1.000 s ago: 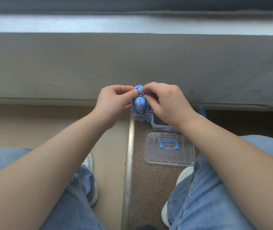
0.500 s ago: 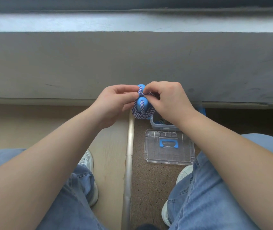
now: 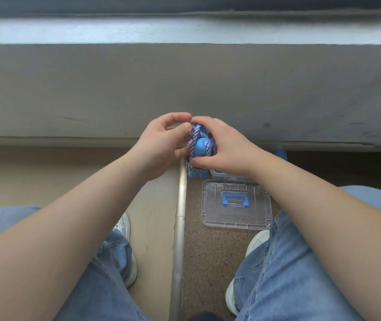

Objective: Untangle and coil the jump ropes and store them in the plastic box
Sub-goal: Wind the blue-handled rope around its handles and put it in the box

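Coiling nearly complete: your left hand [image 3: 159, 147] pinches a strand atop the jump rope [image 3: 200, 148]; your right hand [image 3: 227, 149] curls round the bundle, held above the plastic box [image 3: 226, 176] on the floor, lid [image 3: 236, 218] off. Storing not yet done.

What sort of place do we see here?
Probably an indoor room, perhaps beside a window: a long grey ledge like a sill runs ahead, and a metal strip joins wood-look flooring to speckled flooring.
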Available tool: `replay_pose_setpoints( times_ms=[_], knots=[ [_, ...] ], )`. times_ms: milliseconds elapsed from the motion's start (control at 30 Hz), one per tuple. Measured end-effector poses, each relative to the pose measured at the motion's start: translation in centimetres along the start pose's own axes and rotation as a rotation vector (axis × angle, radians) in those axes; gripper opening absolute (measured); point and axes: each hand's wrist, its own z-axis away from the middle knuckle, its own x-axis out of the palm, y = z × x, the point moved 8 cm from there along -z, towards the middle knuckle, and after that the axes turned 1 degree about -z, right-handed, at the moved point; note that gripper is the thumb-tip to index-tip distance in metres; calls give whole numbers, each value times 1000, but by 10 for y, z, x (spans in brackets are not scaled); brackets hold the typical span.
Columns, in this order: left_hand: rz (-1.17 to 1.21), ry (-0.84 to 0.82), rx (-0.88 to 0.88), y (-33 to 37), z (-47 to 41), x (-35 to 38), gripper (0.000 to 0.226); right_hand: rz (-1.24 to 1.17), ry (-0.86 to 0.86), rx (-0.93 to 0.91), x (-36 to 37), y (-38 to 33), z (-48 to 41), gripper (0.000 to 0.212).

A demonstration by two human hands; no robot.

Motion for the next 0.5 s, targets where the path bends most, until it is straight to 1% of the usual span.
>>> replay_pose_setpoints(
  times_ms=[67,133,233,367,433,500],
  knots=[
    [-32,83,69,5,-1,-7,18,34,28,53,1,3,0,71],
    [-41,98,101,8,-1,-7,21,66,39,90,2,6,1,61],
    [-27,-13,67,7,0,2,29,185,29,100,4,7,1,56],
    [-124,-187,23,2,7,18,35,368,-18,146,16,22,1,51],
    [-146,-224,33,1,10,25,35,456,-32,202,18,35,1,51],
    [-162,-225,47,1,13,30,35,534,-57,280,19,49,3,51]
  ],
)
